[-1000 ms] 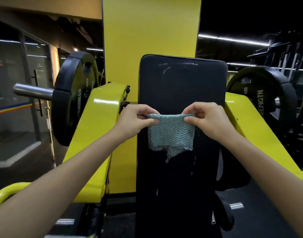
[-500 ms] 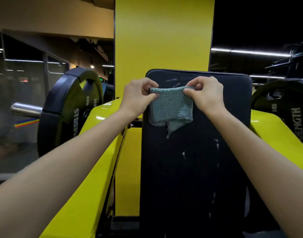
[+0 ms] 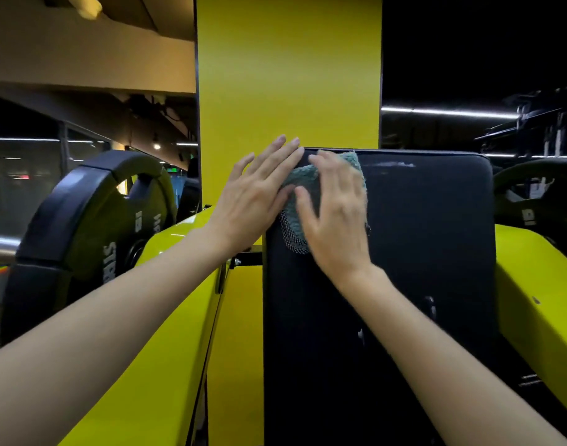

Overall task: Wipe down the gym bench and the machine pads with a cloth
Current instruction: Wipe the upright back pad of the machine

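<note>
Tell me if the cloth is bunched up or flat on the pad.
Flat: the cloth lies against the pad at its top corner, pressed under the outstretched right hand, the left hand touching its edge.

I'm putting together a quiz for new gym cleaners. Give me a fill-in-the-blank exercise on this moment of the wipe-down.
1. The cloth lies at the pad's top ___ corner.
2. The pad is ___ in colour.
3. The column behind the pad is ___.
4. The right hand lies on the cloth with its fingers ___, not curled.

Missing words: left; black; yellow; straight.
</note>
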{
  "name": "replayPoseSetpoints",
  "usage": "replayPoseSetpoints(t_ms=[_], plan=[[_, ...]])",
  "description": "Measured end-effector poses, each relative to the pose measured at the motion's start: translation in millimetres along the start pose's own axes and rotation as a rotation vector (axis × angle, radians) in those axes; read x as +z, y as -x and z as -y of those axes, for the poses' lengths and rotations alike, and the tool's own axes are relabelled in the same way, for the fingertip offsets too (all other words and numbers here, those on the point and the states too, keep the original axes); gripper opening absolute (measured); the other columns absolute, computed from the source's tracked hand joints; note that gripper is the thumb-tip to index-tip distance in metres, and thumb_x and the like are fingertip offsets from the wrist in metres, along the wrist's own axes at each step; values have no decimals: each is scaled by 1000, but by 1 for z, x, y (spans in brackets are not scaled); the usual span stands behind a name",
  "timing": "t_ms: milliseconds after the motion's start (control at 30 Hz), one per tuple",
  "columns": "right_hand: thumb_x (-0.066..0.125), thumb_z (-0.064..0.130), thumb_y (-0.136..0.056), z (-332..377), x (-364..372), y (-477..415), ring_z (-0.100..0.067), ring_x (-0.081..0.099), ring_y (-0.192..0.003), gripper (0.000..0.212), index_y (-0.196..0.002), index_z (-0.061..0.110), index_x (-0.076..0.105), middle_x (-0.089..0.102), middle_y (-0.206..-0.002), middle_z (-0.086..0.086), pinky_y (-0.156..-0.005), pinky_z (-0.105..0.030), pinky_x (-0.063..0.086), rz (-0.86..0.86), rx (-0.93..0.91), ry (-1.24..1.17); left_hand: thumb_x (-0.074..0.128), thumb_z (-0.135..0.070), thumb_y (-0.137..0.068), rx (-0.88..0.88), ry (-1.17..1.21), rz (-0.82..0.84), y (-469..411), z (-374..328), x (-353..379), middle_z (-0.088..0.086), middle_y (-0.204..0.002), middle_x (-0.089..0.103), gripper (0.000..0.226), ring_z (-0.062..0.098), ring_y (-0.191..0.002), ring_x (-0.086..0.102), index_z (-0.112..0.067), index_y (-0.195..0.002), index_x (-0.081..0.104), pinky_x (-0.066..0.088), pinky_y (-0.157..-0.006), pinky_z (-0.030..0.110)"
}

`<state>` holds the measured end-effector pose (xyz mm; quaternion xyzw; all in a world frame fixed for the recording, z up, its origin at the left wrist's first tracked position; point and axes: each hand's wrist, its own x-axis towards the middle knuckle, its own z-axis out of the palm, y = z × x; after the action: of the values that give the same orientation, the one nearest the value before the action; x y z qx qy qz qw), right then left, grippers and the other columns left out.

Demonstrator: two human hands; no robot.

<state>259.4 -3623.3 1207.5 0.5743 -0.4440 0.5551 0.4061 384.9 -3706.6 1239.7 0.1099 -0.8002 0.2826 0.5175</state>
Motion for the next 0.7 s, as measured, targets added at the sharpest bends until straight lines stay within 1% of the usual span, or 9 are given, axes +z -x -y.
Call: replayPoseSetpoints(t_ms=[33,67,100,167,267,367,467,567,700], plan=[[44,34,-99,-1,7,6,-28,37,-140,53,-143,4,47,45,-149,-12,-119,-52,20,55,-24,85,32,-31,-103,2,17,37,2,3,2,2,-162,30,54,17,-151,22,-13,-153,36,25,-117,48],[36,43,-101,-2,13,11,-24,26,-148,60,-150,7,39,35,-158,-8,-121,-54,8,93,-41,159,29,-32,-103,4,44,64,3,6,2,0,-164,24,56,15,-153,16,-14,-156,30,21,-120,49],[29,49,-102,-5,17,15,-21,16,-152,65,-154,10,32,26,-163,-4,-121,-56,0,114,-57,215,28,-33,-103,9,76,82,4,8,3,-1,-165,19,57,13,-153,11,-14,-157,26,16,-121,50],[20,55,-102,-14,20,17,-18,9,-153,69,-157,15,24,17,-165,1,-119,-59,-6,129,-94,288,30,-33,-101,31,121,105,4,12,2,-1,-167,14,61,11,-154,6,-14,-158,21,11,-123,52],[22,55,-103,-29,14,14,-17,11,-153,65,-157,20,23,18,-165,5,-119,-61,3,146,-158,361,37,-35,-96,79,104,129,3,17,-2,0,-167,12,69,13,-154,5,-12,-159,18,10,-122,55],[27,43,-105,-47,6,8,-17,16,-152,56,-156,22,27,22,-164,4,-120,-59,12,113,-179,406,41,-45,-93,99,50,163,3,20,-6,0,-168,9,80,14,-154,4,-12,-159,13,10,-122,57],[28,35,-104,-72,-9,2,-16,16,-151,54,-156,22,28,23,-163,5,-121,-55,16,42,-76,391,44,-61,-91,122,-24,193,2,23,-5,2,-168,4,92,15,-154,0,-11,-160,8,8,-122,59],[26,34,-104,-83,-14,-2,-17,16,-152,53,-155,20,30,25,-163,4,-121,-53,17,-33,64,349,43,-67,-91,125,-45,203,1,24,-2,5,-168,0,98,19,-154,-4,-9,-159,4,6,-121,61],[26,48,-103,-62,1,-1,-21,14,-152,62,-156,17,27,23,-164,1,-122,-48,13,-76,132,332,43,-69,-90,127,-39,208,1,24,1,6,-167,-2,101,21,-154,-5,-7,-158,2,7,-121,63]])
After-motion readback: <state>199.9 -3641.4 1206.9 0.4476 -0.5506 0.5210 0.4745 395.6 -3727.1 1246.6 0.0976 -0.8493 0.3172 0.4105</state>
